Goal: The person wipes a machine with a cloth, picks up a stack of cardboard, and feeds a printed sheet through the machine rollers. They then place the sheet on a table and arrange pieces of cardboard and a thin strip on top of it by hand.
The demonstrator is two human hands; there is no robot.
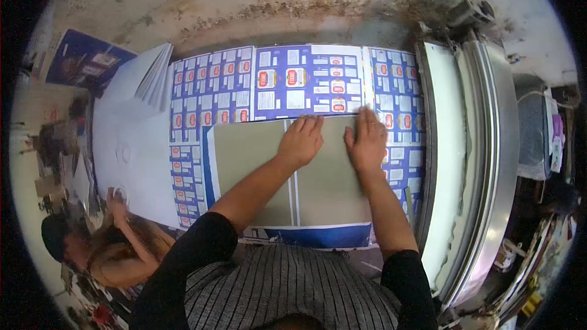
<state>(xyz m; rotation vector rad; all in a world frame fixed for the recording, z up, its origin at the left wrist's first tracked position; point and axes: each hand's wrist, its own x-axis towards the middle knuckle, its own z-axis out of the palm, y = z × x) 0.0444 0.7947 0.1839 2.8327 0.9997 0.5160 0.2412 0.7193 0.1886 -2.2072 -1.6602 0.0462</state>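
Two grey-tan boards, a left one (251,171) and a right one (333,183), lie side by side on a blue sheet with white edges (318,236). A narrow strip of the same board (293,195) runs between them, with white lines along both sides. My left hand (301,140) rests on the far edge near this strip, fingers stretched forward and lying on the board. At the far right corner lies my right hand (368,143), palm down, fingers extended and slightly blurred, the thumb held apart. Nothing shows in either hand.
Printed blue label sheets (211,88) cover the worktable around the boards. White paper (134,171) lies to the left, where another person's hands (116,208) rest at its edge. A long metal rail (489,177) borders the right side; a stained wall (275,6) stands behind.
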